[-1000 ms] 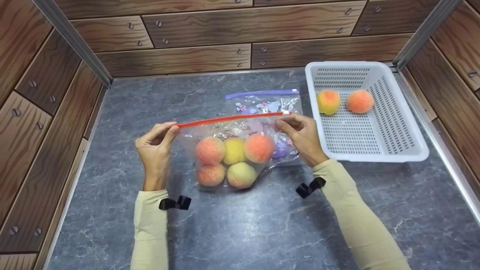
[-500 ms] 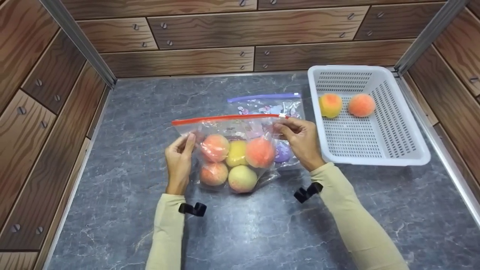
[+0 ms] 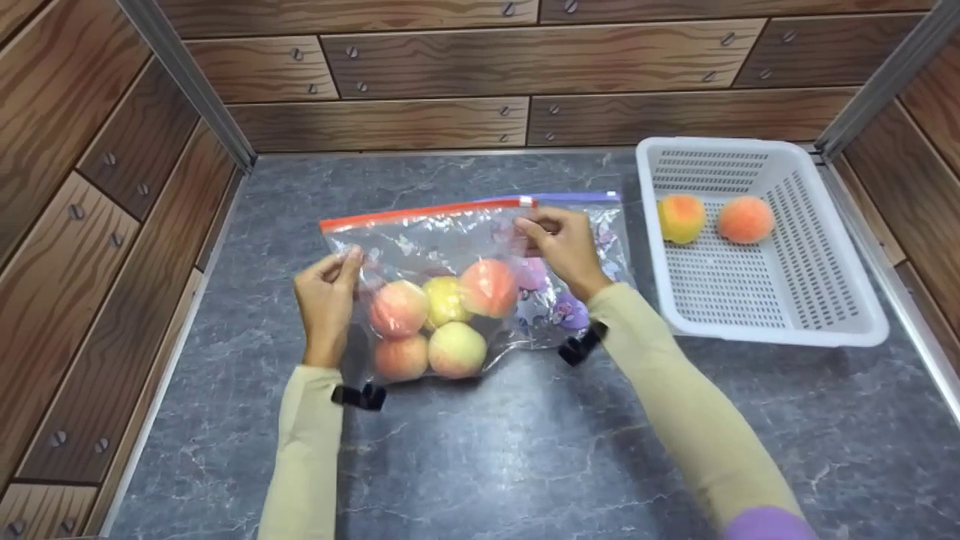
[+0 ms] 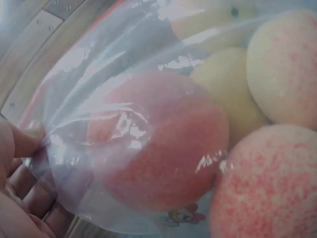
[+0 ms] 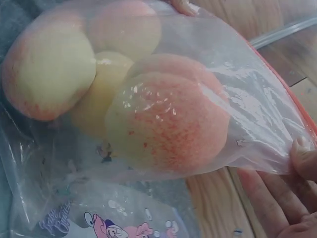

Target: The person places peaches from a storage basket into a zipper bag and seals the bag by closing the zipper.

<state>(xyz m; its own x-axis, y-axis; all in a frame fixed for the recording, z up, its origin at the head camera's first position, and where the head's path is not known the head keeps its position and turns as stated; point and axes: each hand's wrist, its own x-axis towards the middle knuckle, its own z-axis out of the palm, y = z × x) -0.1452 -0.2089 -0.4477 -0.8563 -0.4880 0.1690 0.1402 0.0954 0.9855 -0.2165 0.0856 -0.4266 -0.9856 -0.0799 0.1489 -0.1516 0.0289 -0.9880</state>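
A clear zip bag (image 3: 435,244) with a red slider strip along its top holds several peaches (image 3: 457,349), pinkish red and yellow. My left hand (image 3: 326,300) pinches the bag's left side just below the strip, thumb in front. My right hand (image 3: 562,247) pinches its upper right side, under the white slider (image 3: 527,202). In the left wrist view, the thumb (image 4: 29,139) presses the creased film beside a reddish peach (image 4: 158,141). From the right wrist, the thumb (image 5: 303,156) lies on the film near the red strip.
A second zip bag (image 3: 611,232), with a purple strip and cartoon prints, lies flat behind and right of the held bag. At the right stands a white perforated basket (image 3: 757,300) with two peaches (image 3: 746,220) in it. Wood-patterned walls (image 3: 427,124) border the grey marbled tabletop (image 3: 480,465).
The left hand has let go of the strip's left end and pinches lower on the bag's side. The right hand and the filled bag have shifted left, showing more of the purple-strip bag.
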